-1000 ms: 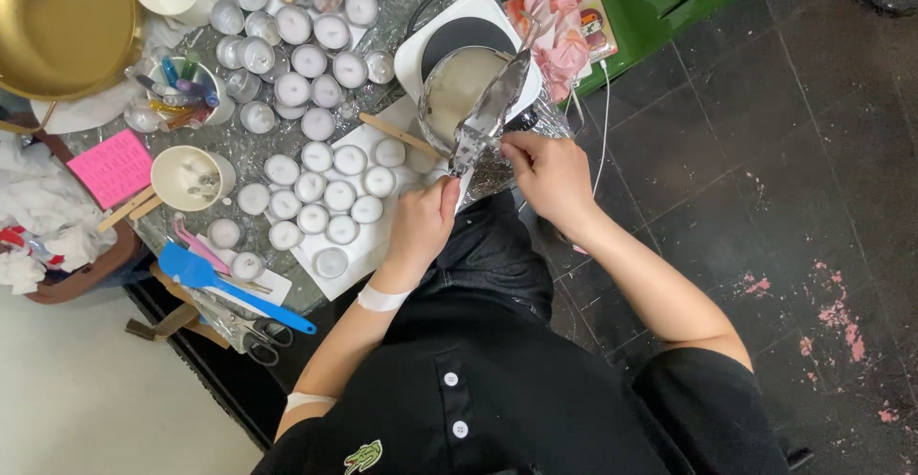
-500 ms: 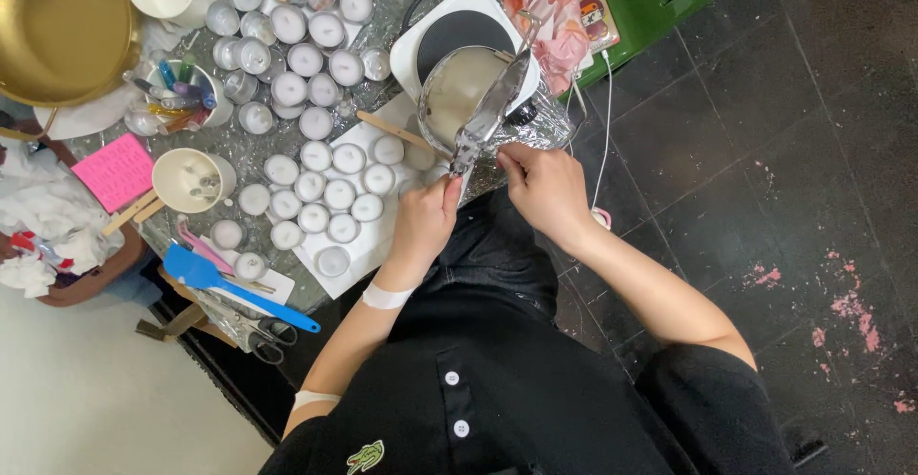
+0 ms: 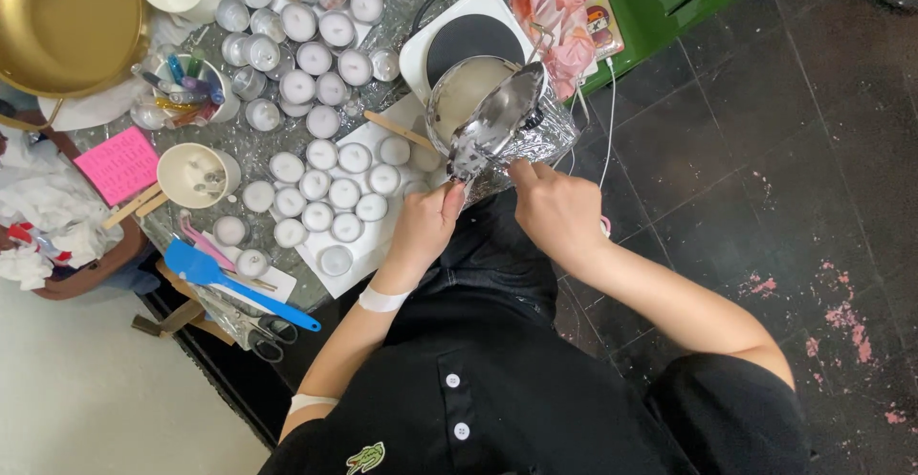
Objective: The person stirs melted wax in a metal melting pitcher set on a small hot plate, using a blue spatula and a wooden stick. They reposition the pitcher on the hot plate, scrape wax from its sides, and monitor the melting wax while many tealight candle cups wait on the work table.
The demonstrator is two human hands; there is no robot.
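My left hand (image 3: 423, 226) and my right hand (image 3: 557, 209) both pinch a crumpled sheet of aluminium foil (image 3: 497, 121) at the near edge of the table. The foil rises from my fingers over a small metal pot (image 3: 457, 92) of pale wax, covering its right side. The pot stands on a white hot plate with a black top (image 3: 469, 35). A wooden stick (image 3: 397, 132) lies against the pot's left side. Several white tealight candles (image 3: 330, 188) sit in rows on white paper just left of my left hand.
More tealights (image 3: 306, 44) crowd the table's far side. A large brass bowl (image 3: 62, 16), a pink note (image 3: 117, 164), a cream cup (image 3: 194, 175), a blue spatula (image 3: 229, 288) and scissors (image 3: 263, 336) lie to the left. A pink bag (image 3: 564, 21) sits behind the hot plate. Dark floor tiles spread right.
The foil has spread wider and folded down over the pot's right side. My right hand has shifted slightly down and right; my left hand stays in place.
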